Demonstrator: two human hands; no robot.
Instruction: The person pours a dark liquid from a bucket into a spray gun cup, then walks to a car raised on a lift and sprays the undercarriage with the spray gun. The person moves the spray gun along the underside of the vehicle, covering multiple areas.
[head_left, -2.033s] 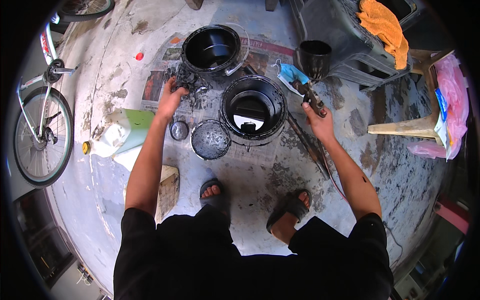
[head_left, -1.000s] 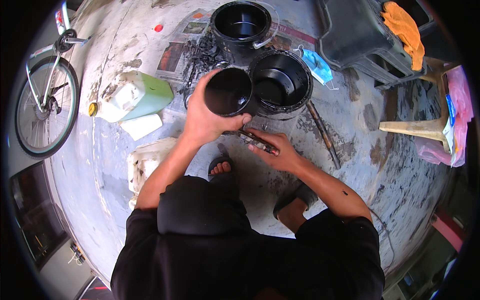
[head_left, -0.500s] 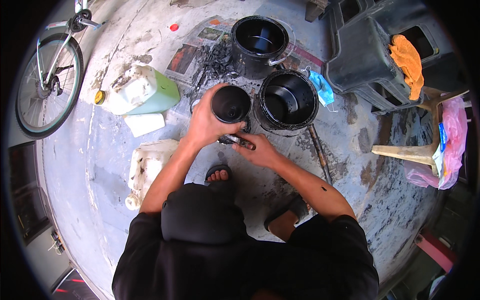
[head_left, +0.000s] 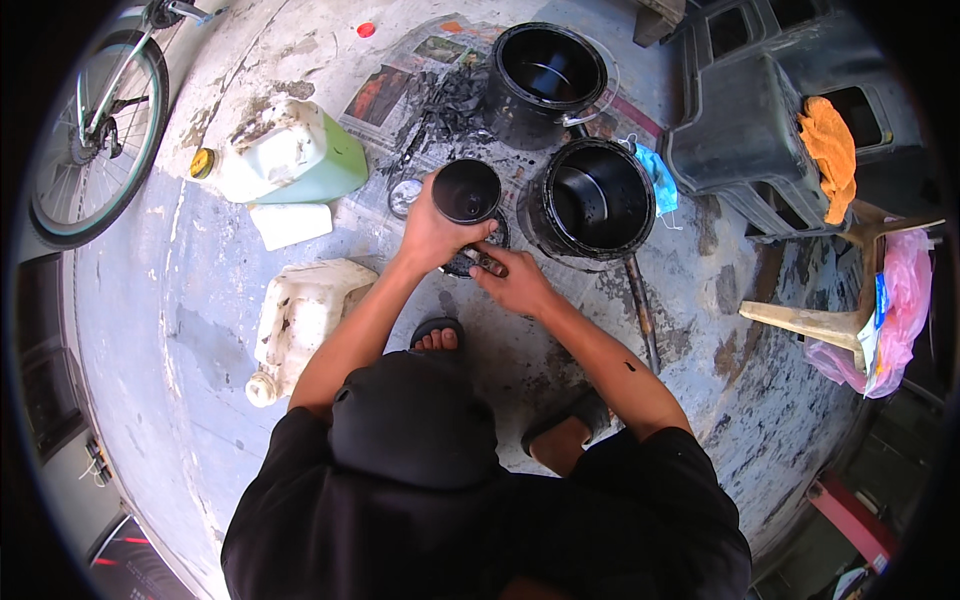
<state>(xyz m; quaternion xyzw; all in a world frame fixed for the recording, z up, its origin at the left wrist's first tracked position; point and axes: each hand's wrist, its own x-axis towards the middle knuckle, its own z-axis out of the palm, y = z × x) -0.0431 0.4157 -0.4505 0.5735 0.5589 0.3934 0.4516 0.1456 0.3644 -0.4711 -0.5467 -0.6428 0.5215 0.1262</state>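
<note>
bracing the black cup [head_left: 467, 188] mouth-up in my left hand [head_left: 432, 234] — likely for steadiness — my right hand [head_left: 515, 284] grips a grimy tool [head_left: 489, 264] beside it; a bucket [head_left: 537, 222] stands beyond, rightward.

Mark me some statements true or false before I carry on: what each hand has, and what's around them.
1. The left hand holds the cup. True.
2. The right hand holds nothing. False: the right hand grips a stained handle close to the cup.
3. The far bucket and the near bucket are both black. True.
4. The mask lies to the left of the near bucket. False: the mask lies to its right.
5. The towel is blue. False: the towel is orange.
6. The green-tinted jug has a yellow cap. True.
</note>
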